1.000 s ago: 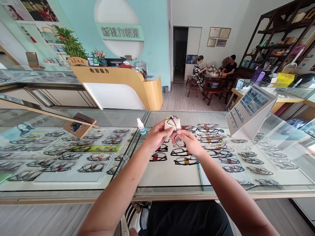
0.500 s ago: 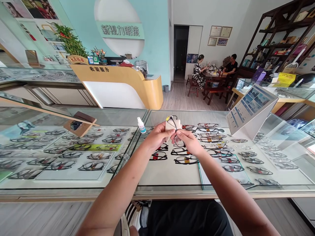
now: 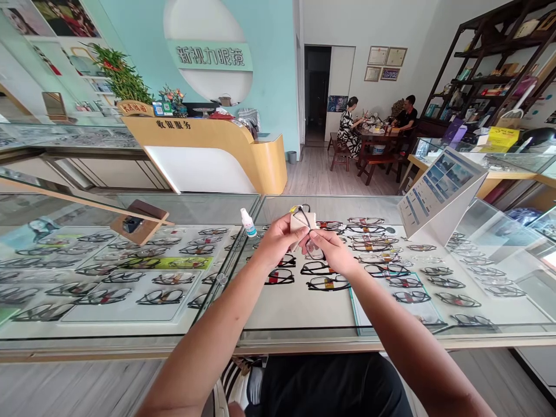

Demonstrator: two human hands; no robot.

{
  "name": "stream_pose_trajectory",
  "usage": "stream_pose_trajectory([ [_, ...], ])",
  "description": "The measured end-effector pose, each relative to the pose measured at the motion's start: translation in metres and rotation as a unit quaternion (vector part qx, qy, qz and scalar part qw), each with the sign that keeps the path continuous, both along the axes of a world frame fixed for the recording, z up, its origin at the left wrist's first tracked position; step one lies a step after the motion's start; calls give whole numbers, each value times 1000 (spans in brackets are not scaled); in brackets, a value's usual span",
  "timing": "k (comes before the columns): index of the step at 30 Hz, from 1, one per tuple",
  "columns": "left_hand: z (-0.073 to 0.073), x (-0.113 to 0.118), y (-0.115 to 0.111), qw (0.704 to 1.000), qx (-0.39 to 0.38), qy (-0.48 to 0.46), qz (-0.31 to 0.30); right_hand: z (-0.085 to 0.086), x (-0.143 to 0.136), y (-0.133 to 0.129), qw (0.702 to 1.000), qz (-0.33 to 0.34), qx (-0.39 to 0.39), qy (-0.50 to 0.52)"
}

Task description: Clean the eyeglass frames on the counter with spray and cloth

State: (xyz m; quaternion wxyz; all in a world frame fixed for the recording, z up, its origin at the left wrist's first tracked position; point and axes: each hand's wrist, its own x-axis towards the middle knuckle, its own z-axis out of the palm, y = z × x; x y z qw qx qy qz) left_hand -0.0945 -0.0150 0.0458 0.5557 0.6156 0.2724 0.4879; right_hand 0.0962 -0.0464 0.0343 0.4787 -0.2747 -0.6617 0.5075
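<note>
Over the glass display case, my left hand (image 3: 280,238) is closed on a pale cloth (image 3: 304,220), with part of a dark-framed pair of glasses (image 3: 315,251) against it. The fingers of my right hand (image 3: 330,248) pinch the same glasses, close beside my left fingertips. One lens hangs below the fingers, and a yellow tag shows at the top of the cloth. A small white spray bottle (image 3: 248,223) with a blue label stands on the glass to the left of my hands.
Rows of glasses lie inside the display case (image 3: 286,341). A wooden stand (image 3: 142,222) is at the left, and a white display board (image 3: 443,194) at the right. Two people sit at a far table (image 3: 373,136).
The whole view has shifted slightly. Both hands keep hold of the cloth and glasses, with very little movement between them.
</note>
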Motion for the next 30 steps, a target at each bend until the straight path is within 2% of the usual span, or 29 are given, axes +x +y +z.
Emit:
stream_pose_trajectory([
  [5,5,11,-12,999,6,-37,25,-3,-1,-1,1000,19,10,2],
  [9,5,16,-19,996,21,-45,70,-3,-2,-3,1000,24,7,-13],
  [14,-1,21,-17,987,-29,-72,142,-4,-7,-6,999,13,9,-38],
  [16,-1,22,-13,986,-65,-96,124,-5,-9,-5,999,-1,18,-32],
  [20,0,19,-7,984,-119,-128,45,-4,-8,-4,999,-32,28,-15],
  [22,1,18,-5,981,-137,-136,32,-4,-7,-3,999,-41,28,-12],
  [26,-2,18,-2,974,-128,-172,67,-1,-3,-1,998,-54,21,-3],
  [30,-8,19,2,973,-98,-172,119,1,7,5,990,-119,17,71],
])
